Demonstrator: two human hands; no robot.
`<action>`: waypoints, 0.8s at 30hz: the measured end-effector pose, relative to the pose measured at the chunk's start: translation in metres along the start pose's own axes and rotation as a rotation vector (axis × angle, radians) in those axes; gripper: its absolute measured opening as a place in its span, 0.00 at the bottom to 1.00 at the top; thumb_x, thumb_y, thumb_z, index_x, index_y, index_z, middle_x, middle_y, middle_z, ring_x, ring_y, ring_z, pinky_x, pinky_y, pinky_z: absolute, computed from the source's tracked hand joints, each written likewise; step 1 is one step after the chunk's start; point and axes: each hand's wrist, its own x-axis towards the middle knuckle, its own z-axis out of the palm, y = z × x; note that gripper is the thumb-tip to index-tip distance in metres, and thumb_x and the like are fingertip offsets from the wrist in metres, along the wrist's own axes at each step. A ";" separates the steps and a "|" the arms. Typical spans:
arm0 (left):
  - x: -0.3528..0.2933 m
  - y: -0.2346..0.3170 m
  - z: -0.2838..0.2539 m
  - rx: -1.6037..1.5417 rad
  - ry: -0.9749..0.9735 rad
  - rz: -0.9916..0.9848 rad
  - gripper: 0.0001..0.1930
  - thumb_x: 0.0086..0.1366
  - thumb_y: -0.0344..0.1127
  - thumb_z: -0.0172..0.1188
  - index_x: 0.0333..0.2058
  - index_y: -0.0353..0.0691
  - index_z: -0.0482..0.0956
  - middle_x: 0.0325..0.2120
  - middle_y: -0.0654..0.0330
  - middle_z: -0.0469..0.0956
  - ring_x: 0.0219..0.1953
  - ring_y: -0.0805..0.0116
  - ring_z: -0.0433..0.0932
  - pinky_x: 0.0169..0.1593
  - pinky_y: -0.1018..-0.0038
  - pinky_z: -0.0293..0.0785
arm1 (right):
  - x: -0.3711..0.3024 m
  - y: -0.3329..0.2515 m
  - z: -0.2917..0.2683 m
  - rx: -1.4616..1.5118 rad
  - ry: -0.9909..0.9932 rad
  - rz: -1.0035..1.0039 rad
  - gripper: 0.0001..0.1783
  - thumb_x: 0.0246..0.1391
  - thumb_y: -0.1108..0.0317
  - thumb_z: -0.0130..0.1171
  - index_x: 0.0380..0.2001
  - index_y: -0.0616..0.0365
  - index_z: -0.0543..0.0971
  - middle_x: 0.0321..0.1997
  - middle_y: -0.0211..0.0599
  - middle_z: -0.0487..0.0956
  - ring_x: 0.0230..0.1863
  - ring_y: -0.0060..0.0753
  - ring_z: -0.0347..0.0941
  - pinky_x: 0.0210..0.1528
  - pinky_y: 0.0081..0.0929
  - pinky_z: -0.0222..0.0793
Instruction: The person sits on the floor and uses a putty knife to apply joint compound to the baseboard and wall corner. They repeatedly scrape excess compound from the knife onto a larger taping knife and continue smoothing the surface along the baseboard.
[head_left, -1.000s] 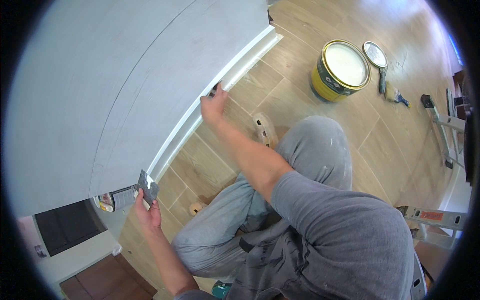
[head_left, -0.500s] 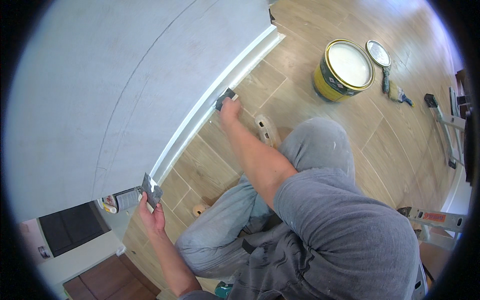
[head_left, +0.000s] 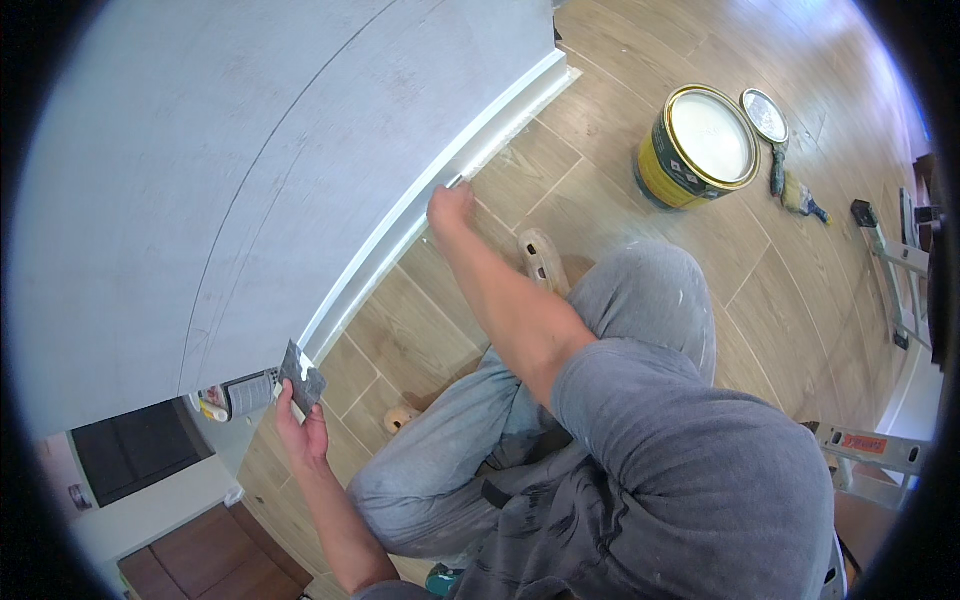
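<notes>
My left hand (head_left: 304, 432) grips a wide putty knife (head_left: 303, 378), its dark blade raised near the near end of the skirting board and carrying a dab of white filler. Farther along, my right hand (head_left: 452, 207) is closed at the white skirting board (head_left: 385, 255). Only a thin, light edge of the scraper (head_left: 456, 181) in it shows past the fingers; the rest is hidden by the hand. The board runs along the foot of a pale grey wall (head_left: 220, 180) with a dark curved line on it.
An open can (head_left: 665, 170) of white paint stands on the wood-look tile floor (head_left: 540, 165). Beside it lie a round lid (head_left: 765, 115), a dark-handled tool (head_left: 777, 170) and a paintbrush (head_left: 803, 198). Ladder parts (head_left: 905, 258) stand at right. A labelled container (head_left: 248, 396) is by the wall's near corner.
My right hand has turned at the skirting board, so the scraper's dark blade face no longer shows. The left hand and its putty knife have hardly moved.
</notes>
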 end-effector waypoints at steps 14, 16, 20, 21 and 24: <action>-0.011 0.003 0.007 -0.041 -0.016 -0.003 0.11 0.72 0.36 0.61 0.49 0.39 0.79 0.39 0.62 0.85 0.34 0.75 0.84 0.25 0.83 0.79 | -0.079 -0.010 -0.007 -0.008 0.029 -0.173 0.29 0.57 0.74 0.53 0.63 0.71 0.67 0.60 0.61 0.71 0.62 0.61 0.69 0.65 0.46 0.64; -0.012 0.003 0.005 -0.060 -0.012 -0.003 0.11 0.72 0.36 0.61 0.49 0.39 0.79 0.39 0.62 0.85 0.33 0.75 0.84 0.25 0.83 0.78 | -0.053 -0.005 -0.020 0.137 0.132 -0.147 0.26 0.57 0.72 0.53 0.58 0.71 0.72 0.56 0.63 0.76 0.59 0.63 0.73 0.63 0.48 0.66; -0.009 0.003 0.001 -0.071 -0.031 0.006 0.11 0.72 0.36 0.61 0.49 0.39 0.79 0.39 0.62 0.85 0.33 0.75 0.84 0.24 0.83 0.78 | -0.006 -0.001 -0.030 0.168 0.167 -0.134 0.22 0.55 0.70 0.52 0.51 0.71 0.79 0.51 0.62 0.82 0.55 0.64 0.77 0.58 0.49 0.69; -0.008 0.003 0.000 -0.056 -0.048 0.014 0.11 0.72 0.36 0.61 0.49 0.39 0.79 0.39 0.62 0.85 0.34 0.75 0.84 0.24 0.83 0.78 | 0.000 0.000 -0.027 0.178 0.183 -0.114 0.22 0.55 0.70 0.52 0.52 0.70 0.79 0.52 0.62 0.82 0.55 0.64 0.77 0.58 0.48 0.69; -0.006 0.004 -0.002 -0.050 -0.036 0.021 0.12 0.71 0.36 0.62 0.49 0.39 0.79 0.39 0.62 0.85 0.34 0.75 0.84 0.24 0.83 0.77 | 0.018 0.008 -0.022 0.196 0.179 -0.050 0.23 0.55 0.68 0.53 0.52 0.68 0.79 0.53 0.60 0.82 0.56 0.63 0.77 0.59 0.47 0.70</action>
